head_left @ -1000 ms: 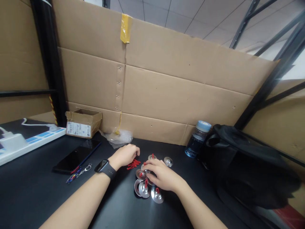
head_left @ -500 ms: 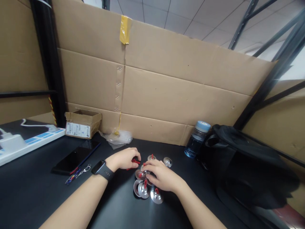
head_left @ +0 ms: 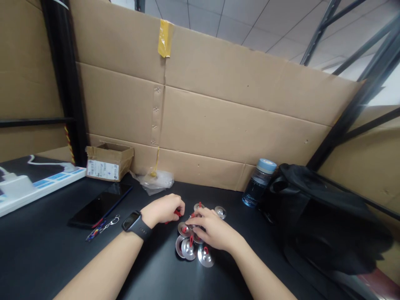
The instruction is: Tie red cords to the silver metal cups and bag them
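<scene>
Several small metal finger cymbals [head_left: 189, 249] with red cord loops lie in an overlapping cluster on the black table. My right hand [head_left: 214, 229] rests over the upper part of the cluster, its fingers apart and touching the cymbals; the palm side is hidden. One single cymbal [head_left: 220, 212] lies just beyond that hand. To the left of the cluster, my left hand [head_left: 168, 207] has its fingers curled down onto red cord [head_left: 177, 213], pinching it. Most of that cord is covered by the hand. A dark smartwatch [head_left: 135, 223] is on the left wrist.
Left on the table are a tablet [head_left: 100, 206], a key ring [head_left: 111, 224] and a white power strip [head_left: 59, 181]. A small open carton [head_left: 123, 162] and plastic wrap [head_left: 156, 182] stand by the cardboard wall. Rightward are a water bottle [head_left: 258, 183] and a black bag [head_left: 321, 221].
My left fingers have curled in tighter on the red cord, with less of it showing. The right hand stays almost where it was on the cymbals.
</scene>
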Available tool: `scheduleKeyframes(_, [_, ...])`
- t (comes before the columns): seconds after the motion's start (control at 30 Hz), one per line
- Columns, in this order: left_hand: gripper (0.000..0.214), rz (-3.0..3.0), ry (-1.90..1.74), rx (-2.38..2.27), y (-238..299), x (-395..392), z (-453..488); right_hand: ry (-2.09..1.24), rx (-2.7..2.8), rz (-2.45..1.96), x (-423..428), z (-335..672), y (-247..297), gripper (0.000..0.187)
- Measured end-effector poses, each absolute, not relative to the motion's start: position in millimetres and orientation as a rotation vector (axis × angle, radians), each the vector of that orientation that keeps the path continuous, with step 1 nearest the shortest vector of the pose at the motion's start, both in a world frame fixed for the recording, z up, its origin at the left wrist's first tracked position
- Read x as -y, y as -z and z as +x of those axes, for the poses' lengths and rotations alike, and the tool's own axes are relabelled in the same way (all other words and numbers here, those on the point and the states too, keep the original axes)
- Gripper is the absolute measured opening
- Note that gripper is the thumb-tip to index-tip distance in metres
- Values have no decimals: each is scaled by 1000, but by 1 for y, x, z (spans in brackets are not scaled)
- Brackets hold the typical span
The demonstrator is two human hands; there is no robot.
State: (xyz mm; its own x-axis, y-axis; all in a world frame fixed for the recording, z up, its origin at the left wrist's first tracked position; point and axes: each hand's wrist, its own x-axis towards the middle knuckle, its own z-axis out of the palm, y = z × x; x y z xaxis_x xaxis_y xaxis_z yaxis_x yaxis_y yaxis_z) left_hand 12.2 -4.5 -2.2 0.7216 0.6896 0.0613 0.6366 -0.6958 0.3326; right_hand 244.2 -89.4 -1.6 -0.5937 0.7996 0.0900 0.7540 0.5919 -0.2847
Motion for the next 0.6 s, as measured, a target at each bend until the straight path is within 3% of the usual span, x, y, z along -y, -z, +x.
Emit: scheduleKeyframes(0.6, [20, 2664, -399, -1136, 18, -8, 9, -275, 2561, -1316, 84, 246, 6, 25])
